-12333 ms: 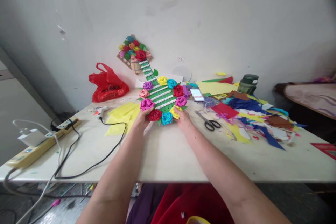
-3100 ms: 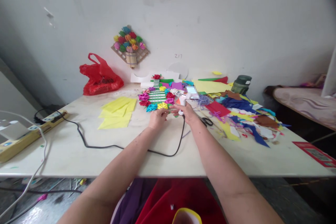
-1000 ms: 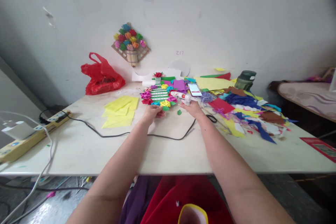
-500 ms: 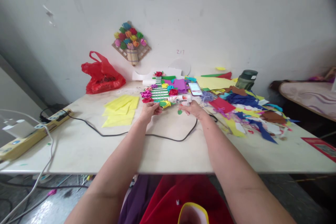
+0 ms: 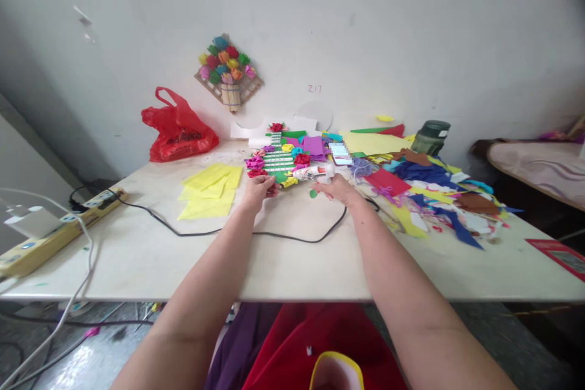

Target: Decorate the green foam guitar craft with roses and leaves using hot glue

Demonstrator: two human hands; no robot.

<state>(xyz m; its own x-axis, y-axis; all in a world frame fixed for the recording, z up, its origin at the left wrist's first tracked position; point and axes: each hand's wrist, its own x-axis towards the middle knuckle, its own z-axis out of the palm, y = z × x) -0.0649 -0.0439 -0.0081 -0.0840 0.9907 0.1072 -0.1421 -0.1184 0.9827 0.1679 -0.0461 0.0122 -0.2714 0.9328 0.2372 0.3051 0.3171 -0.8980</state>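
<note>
A craft piece of pale sticks (image 5: 278,161), edged with paper flowers in red, pink, yellow, purple and blue, lies at the middle of the table. My left hand (image 5: 262,187) grips its near edge, close to a red flower and a green paper piece (image 5: 280,178). A white hot glue gun (image 5: 316,172) is in my right hand (image 5: 337,189), its nozzle pointing left at the yellow flower (image 5: 289,181) on the craft's near right side. Just below the glue gun, by my right fingers, shows a small green paper piece (image 5: 313,194); what supports it is unclear.
Yellow paper sheets (image 5: 212,189) lie to the left. A black cord (image 5: 192,234) crosses the table toward a power strip (image 5: 68,228). Coloured scraps (image 5: 429,183) cover the right side, with a green bottle (image 5: 430,137) behind. A red plastic bag (image 5: 180,131) stands by the wall.
The view shifts slightly. Both hands stay nearly in place, still gripping the craft piece and the glue gun.
</note>
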